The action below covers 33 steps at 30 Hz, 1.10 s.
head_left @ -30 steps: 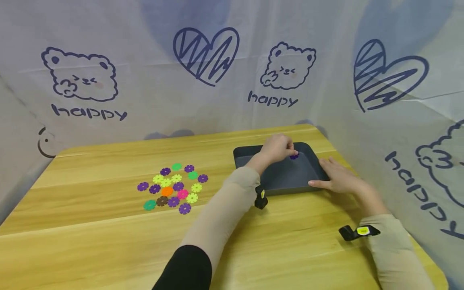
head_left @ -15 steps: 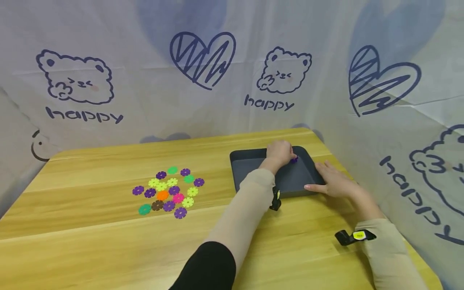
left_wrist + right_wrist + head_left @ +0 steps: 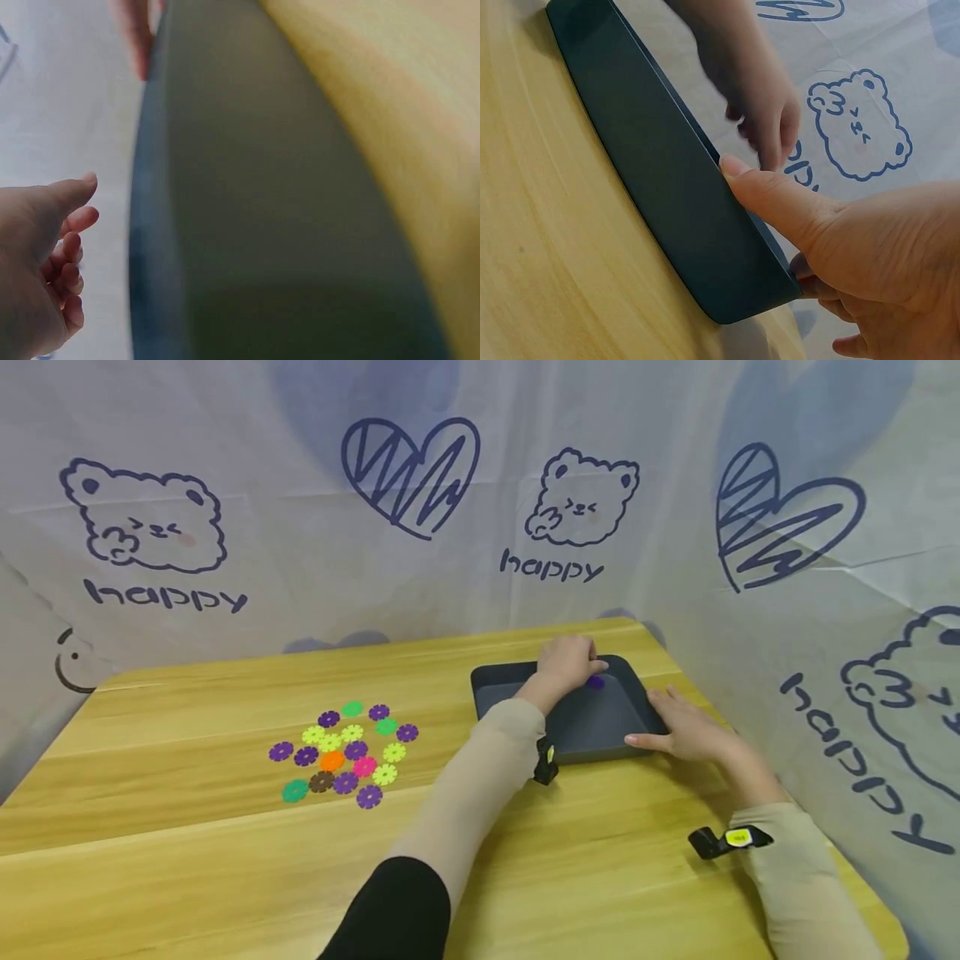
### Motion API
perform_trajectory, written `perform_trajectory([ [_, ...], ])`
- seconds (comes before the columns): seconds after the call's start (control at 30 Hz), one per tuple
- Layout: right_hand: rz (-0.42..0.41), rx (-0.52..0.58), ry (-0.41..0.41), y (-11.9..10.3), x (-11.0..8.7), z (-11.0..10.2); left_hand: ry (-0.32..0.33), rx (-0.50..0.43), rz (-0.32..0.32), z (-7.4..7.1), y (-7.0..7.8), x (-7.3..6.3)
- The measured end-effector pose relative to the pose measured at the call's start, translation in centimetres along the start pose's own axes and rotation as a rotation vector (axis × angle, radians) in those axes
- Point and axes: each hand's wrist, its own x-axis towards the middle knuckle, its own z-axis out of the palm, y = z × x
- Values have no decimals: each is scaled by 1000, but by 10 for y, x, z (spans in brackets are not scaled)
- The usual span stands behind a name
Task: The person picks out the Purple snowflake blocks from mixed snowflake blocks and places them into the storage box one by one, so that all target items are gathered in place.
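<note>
Clock face: centred on the tray, 12 pointing away from the person on my head feed.
Table (image 3: pixel 570 860): wood-grain top; carries everything below.
Loose discs (image 3: pixel 332 761): scattered toward 8 to 9 o'clock, well apart from the tray; purple, yellow, green, orange, pink and brown.
Right hand (image 3: pixel 690 727): clamped on the tray corner at 4 o'clock; thumb on the near rim, fingers along the outer wall.
Tray (image 3: pixel 585 727): dark grey, shallow, flat on the table.
Purple disc (image 3: pixel 596 682): inside the tray toward 1 o'clock, just below the left thumb; I cannot tell whether it touches the tray floor.
Left hand (image 3: pixel 564 664): over the tray at 12 o'clock; thumb and fingers apart, nothing visible between them.
Step at the tray: I judge it to be release of the purple disc.
Next move: calls, in my judgement, for lifting the left hand clear of the rim, then reaching toward 9 o'clock.
Sheet (image 3: pixel 285 543): printed with bears and hearts, beyond 12 o'clock.
</note>
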Motion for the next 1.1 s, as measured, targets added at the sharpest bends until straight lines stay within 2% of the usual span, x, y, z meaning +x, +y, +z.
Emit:
perform_trajectory([
  [0.1, -5, -11, 1, 0, -1, 0, 8, -14, 70, -19, -6, -12],
  [0.2, -14, -13, -8, -2, 1, 2, 20, -14, 128, -38, -18, -26],
  [0.33, -27, 37, -25, -4, 2, 2, 37, 3, 184, -59, -34, -48],
  [0.5, -22, 82, -48, -4, 0, -2, 70, 58, 275, -86, -54, -84],
  [0.67, -15, 92, -59, -3, -1, -4, 138, 144, 371, -110, -76, -124],
  [0.87, -14, 89, -49, 0, -3, -5, 201, 193, 446, -126, -109, -163],
  [1.1, -35, 65, -31, -2, -3, -1, 257, 228, 434, -131, -150, -208],
])
